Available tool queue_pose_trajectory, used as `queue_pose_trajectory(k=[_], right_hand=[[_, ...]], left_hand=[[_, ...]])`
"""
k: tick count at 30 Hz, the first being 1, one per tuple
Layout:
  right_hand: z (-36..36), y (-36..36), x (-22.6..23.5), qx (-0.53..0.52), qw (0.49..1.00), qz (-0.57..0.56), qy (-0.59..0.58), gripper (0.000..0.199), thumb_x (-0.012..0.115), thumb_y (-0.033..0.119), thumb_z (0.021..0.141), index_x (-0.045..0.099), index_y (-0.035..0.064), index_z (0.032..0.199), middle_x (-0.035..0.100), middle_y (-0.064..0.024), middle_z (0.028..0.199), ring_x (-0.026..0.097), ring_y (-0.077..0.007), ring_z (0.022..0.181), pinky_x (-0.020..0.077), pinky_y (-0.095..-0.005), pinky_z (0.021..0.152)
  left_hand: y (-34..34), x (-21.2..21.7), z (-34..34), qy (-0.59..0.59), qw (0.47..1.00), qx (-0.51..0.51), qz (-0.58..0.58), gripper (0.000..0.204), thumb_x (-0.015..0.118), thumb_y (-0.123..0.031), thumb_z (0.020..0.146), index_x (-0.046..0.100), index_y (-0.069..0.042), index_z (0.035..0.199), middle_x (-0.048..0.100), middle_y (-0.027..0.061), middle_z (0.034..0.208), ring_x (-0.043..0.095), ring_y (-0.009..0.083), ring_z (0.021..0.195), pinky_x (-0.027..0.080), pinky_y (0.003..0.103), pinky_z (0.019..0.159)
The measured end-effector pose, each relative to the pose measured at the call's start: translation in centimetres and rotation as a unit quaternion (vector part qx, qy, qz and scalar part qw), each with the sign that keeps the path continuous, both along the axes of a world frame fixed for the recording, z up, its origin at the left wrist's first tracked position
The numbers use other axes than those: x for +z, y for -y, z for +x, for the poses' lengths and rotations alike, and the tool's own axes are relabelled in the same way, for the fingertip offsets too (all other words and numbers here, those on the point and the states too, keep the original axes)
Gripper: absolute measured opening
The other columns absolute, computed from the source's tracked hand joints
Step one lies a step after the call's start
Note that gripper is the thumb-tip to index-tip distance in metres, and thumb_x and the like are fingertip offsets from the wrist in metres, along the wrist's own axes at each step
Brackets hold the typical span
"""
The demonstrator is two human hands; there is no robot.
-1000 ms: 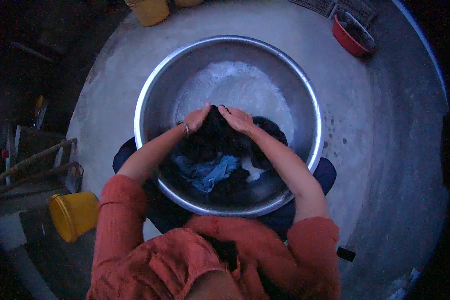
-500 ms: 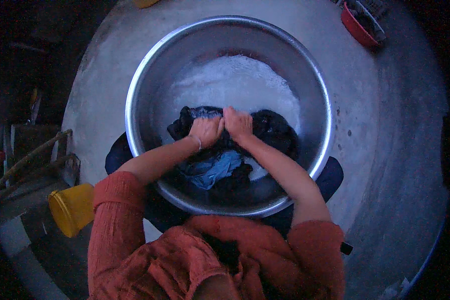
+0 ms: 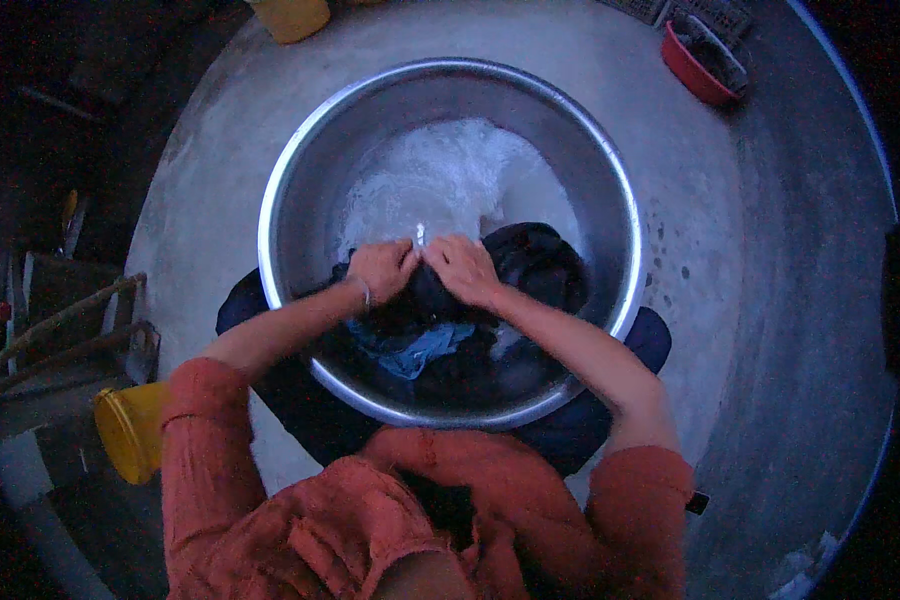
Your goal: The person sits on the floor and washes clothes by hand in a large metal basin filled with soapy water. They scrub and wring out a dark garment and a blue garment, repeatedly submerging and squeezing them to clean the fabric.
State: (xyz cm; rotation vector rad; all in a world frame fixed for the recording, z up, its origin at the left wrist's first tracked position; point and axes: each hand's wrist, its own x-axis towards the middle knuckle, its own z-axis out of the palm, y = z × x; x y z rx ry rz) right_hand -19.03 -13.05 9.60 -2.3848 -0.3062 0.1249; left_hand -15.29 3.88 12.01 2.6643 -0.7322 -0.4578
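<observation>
Between my knees stands a large round metal basin (image 3: 625, 250) with sudsy water (image 3: 420, 165) in it. My left hand (image 3: 385, 268) and my right hand (image 3: 462, 268) are close together over its middle, both closed on a dark wet garment (image 3: 432, 298). The garment's full shape cannot be made out. More dark cloth (image 3: 545, 265) bulges from the water to the right of my right hand. A blue piece of cloth (image 3: 415, 350) lies nearer to me, below my hands. Something small and whitish shows just above the place where my hands meet.
A yellow bucket (image 3: 130, 430) lies tipped at my left, and another yellow bucket (image 3: 292, 15) stands at the far side. At the far right is a red tub (image 3: 700, 65) beside dark crates (image 3: 720, 18). Wooden poles (image 3: 60, 320) lean at the left on the concrete floor.
Both hands have moved slightly, with the dark garment still gripped. The suds have swirled and the blue cloth shows less. The view has shifted, so more of the far floor shows.
</observation>
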Motion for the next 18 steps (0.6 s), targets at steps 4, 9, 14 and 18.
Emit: queue_pose_trajectory(k=[4, 9, 14, 18], right_hand=[[-6.3, -1.6, 1.7, -0.022, 0.988, -0.078, 0.131, 0.018, 0.047, 0.024, 0.081, 0.050, 0.0077, 0.075, 0.048, -0.0095, 0.077, 0.048, -0.0265, 0.076, 0.0350, -0.0394, 0.065], [-4.5, -2.6, -3.8, 0.004, 0.973, -0.110, 0.203, 0.015, 0.049, 0.023, 0.079, 0.049, 0.0098, 0.072, 0.051, -0.0077, 0.068, 0.052, -0.0253, 0.064, 0.0390, -0.0392, 0.059], [5.0, -1.7, -7.6, -0.101, 0.989, -0.103, -0.013, 0.022, 0.046, 0.027, 0.082, 0.053, 0.0075, 0.075, 0.059, -0.0173, 0.076, 0.057, -0.0341, 0.073, 0.0431, -0.0465, 0.062], [8.5, 0.0, -8.6, -0.199, 0.978, -0.055, -0.031, 0.026, 0.054, 0.033, 0.076, 0.057, 0.0076, 0.077, 0.058, -0.0192, 0.075, 0.059, -0.0340, 0.076, 0.0446, -0.0471, 0.067]], left_hand=[[-1.9, 2.3, -7.8, 0.030, 0.975, -0.220, -0.012, 0.019, 0.050, -0.024, 0.081, 0.054, -0.008, 0.072, 0.057, 0.0118, 0.060, 0.057, 0.0294, 0.055, 0.044, 0.042, 0.051], [-0.8, -1.3, -5.2, 0.016, 0.933, -0.358, 0.007, 0.021, 0.055, -0.030, 0.075, 0.057, -0.010, 0.068, 0.055, 0.0094, 0.054, 0.055, 0.0265, 0.047, 0.043, 0.040, 0.043], [0.5, -7.2, 4.4, 0.026, 0.962, -0.270, -0.030, 0.021, 0.051, -0.029, 0.077, 0.058, -0.010, 0.071, 0.057, 0.0123, 0.062, 0.055, 0.0343, 0.057, 0.045, 0.044, 0.054], [3.8, -6.8, 7.1, 0.104, 0.994, 0.002, -0.025, 0.027, 0.046, -0.032, 0.081, 0.055, -0.008, 0.091, 0.056, 0.0159, 0.082, 0.055, 0.0357, 0.075, 0.045, 0.045, 0.067]])
